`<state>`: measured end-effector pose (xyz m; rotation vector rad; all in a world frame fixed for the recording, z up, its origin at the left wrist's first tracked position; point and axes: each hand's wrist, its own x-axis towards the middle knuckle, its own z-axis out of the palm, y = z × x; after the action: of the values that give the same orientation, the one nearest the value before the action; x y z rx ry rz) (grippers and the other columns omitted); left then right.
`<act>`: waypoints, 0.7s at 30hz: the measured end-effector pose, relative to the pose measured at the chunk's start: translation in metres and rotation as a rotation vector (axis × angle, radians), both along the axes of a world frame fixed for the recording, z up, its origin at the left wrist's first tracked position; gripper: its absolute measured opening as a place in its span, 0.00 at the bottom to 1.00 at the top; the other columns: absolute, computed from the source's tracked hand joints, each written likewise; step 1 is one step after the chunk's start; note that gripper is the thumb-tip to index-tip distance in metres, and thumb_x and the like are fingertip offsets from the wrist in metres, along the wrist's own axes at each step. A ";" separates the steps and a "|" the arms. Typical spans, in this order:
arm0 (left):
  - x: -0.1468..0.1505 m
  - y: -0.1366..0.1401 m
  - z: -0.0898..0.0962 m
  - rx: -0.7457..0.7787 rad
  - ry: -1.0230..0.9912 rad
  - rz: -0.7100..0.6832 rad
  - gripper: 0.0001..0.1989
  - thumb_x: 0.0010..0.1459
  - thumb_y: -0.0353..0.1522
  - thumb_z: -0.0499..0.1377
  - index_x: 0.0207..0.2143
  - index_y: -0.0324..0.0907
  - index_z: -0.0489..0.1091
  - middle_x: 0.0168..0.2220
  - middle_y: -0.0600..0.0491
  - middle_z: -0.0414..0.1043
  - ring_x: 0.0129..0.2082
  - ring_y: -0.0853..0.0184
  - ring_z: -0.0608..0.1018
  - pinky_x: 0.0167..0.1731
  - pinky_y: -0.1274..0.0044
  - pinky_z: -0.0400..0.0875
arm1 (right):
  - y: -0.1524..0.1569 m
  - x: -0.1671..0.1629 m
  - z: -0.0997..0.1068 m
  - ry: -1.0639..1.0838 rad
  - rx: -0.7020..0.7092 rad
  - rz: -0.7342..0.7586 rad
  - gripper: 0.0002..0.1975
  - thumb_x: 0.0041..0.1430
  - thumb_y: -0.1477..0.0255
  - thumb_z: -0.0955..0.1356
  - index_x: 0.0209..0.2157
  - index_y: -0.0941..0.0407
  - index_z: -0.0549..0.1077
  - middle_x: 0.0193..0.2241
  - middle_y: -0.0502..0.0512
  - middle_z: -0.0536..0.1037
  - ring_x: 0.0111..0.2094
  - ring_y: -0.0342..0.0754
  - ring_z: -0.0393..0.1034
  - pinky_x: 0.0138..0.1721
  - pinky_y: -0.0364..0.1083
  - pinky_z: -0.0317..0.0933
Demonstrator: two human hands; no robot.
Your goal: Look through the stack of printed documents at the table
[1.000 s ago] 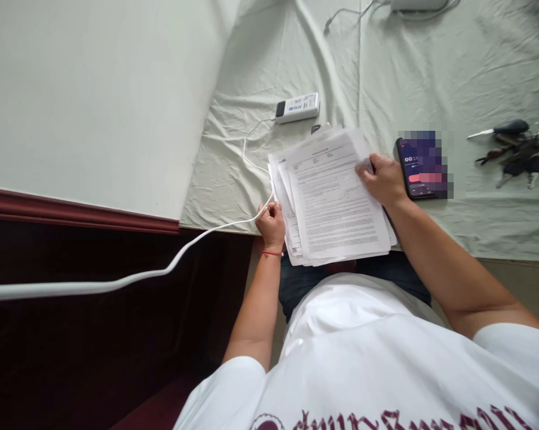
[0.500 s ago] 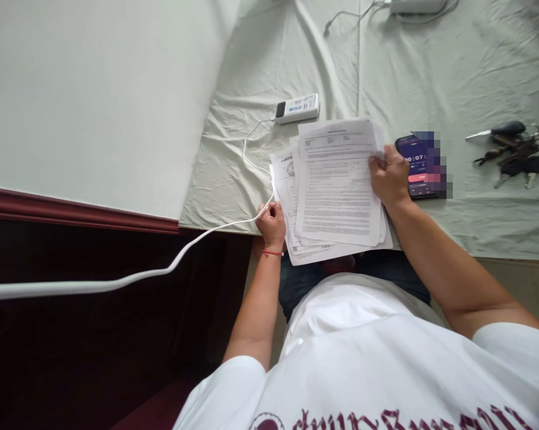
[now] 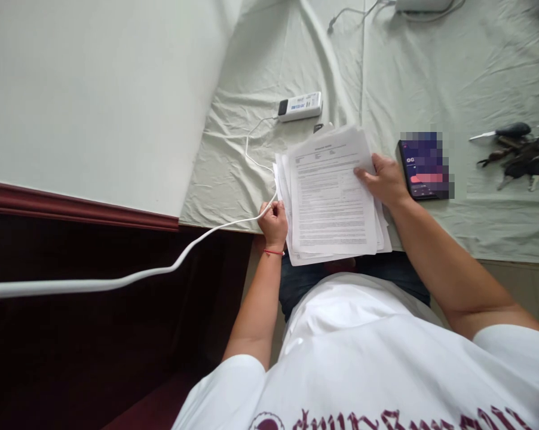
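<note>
Along its right edge, the stack of printed sheets (image 3: 330, 203) is being pinched by the right hand (image 3: 383, 179), the thumb being pressed over the top page while the other fingers are being largely hidden. At the left edge, the fingers of the left hand (image 3: 273, 222) are being curled in right beside the pages; whether paper is being gripped there cannot be told. The sheets are being fanned a little out of line, their lower edge being held out past the table's near edge, above dark jeans (image 3: 390, 267). The left wrist is being ringed by a red bracelet (image 3: 273, 252), and the left fingers are being crossed by a white cable (image 3: 207, 236), which is being led up past the pages to a white power bank (image 3: 302, 107). Just right of the right hand, a smartphone (image 3: 419, 173) is being partly masked by pixels. Farther right, a screwdriver (image 3: 511, 129) is lying beside a bunch of keys (image 3: 524, 166), both being borne by the pale green tablecloth (image 3: 431, 77). At the far edge, a white adapter (image 3: 424, 5) is being cut off.
</note>
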<state>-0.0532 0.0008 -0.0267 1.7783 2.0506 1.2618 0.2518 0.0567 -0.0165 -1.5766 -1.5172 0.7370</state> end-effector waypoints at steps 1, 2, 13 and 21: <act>0.000 0.000 0.000 -0.004 0.001 -0.005 0.15 0.66 0.35 0.59 0.24 0.45 0.67 0.29 0.53 0.67 0.30 0.66 0.72 0.36 0.74 0.68 | -0.001 0.000 0.000 0.034 -0.003 0.025 0.06 0.58 0.63 0.70 0.33 0.49 0.72 0.33 0.55 0.78 0.37 0.57 0.72 0.44 0.57 0.67; 0.000 0.000 0.000 -0.010 0.002 -0.008 0.15 0.66 0.34 0.59 0.24 0.45 0.67 0.29 0.53 0.67 0.30 0.66 0.72 0.36 0.74 0.68 | -0.001 -0.001 -0.001 0.064 -0.006 0.036 0.06 0.58 0.63 0.70 0.32 0.49 0.72 0.30 0.54 0.77 0.35 0.56 0.71 0.42 0.56 0.67; -0.002 0.002 0.000 -0.035 -0.018 0.032 0.15 0.66 0.35 0.58 0.24 0.46 0.67 0.29 0.52 0.69 0.32 0.63 0.73 0.40 0.72 0.70 | -0.002 -0.001 0.003 0.072 0.053 -0.084 0.04 0.57 0.65 0.67 0.30 0.50 0.72 0.29 0.53 0.77 0.34 0.54 0.71 0.41 0.54 0.66; 0.000 0.002 -0.001 -0.016 -0.033 0.071 0.14 0.65 0.35 0.57 0.24 0.46 0.68 0.29 0.51 0.71 0.33 0.63 0.74 0.40 0.72 0.70 | 0.002 0.003 -0.001 0.129 0.063 -0.150 0.08 0.58 0.61 0.68 0.32 0.49 0.73 0.31 0.56 0.79 0.37 0.56 0.73 0.43 0.56 0.69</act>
<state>-0.0533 0.0023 -0.0275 1.6796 2.1174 1.2808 0.2549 0.0583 -0.0174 -1.5467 -1.3022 0.6856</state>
